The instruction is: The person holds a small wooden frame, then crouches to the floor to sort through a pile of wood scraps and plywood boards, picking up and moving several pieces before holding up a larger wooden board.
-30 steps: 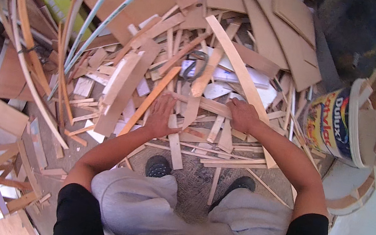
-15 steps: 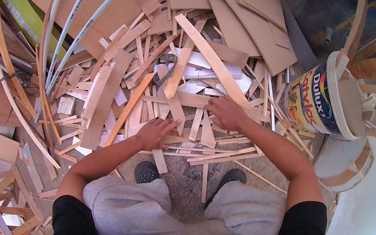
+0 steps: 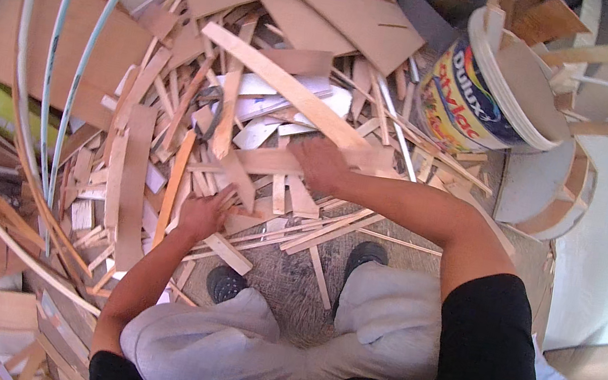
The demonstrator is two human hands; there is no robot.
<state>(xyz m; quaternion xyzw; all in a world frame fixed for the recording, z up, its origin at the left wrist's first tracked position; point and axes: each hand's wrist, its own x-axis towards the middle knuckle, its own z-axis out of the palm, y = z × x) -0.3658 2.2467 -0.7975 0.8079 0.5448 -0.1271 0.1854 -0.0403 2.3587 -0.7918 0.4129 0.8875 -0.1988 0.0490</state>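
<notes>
My left hand (image 3: 201, 213) is low in the scrap heap, fingers apart, touching wooden offcuts beside a short tan piece (image 3: 241, 223). My right hand (image 3: 316, 164), blurred, is higher and to the right, on a horizontal flat wooden strip (image 3: 265, 161); whether its fingers grip it I cannot tell. A long pale plank (image 3: 267, 69) slants down behind my right hand. An orange strip (image 3: 173, 185) lies just left of my left hand, and a dark curved item (image 3: 211, 116) is partly buried above it.
Tan boards (image 3: 331, 19) are stacked at the back. A printed white bucket (image 3: 468, 105) holding scraps stands at the upper right. Pale tubes and bent strips (image 3: 61, 64) arch on the left, beside leaning panels (image 3: 4, 23). My feet (image 3: 225, 283) are just below the heap.
My view has swung, so the bucket appears higher. My right hand has shifted left along the horizontal strip and is now blurred; my left hand has moved slightly within the offcuts.
</notes>
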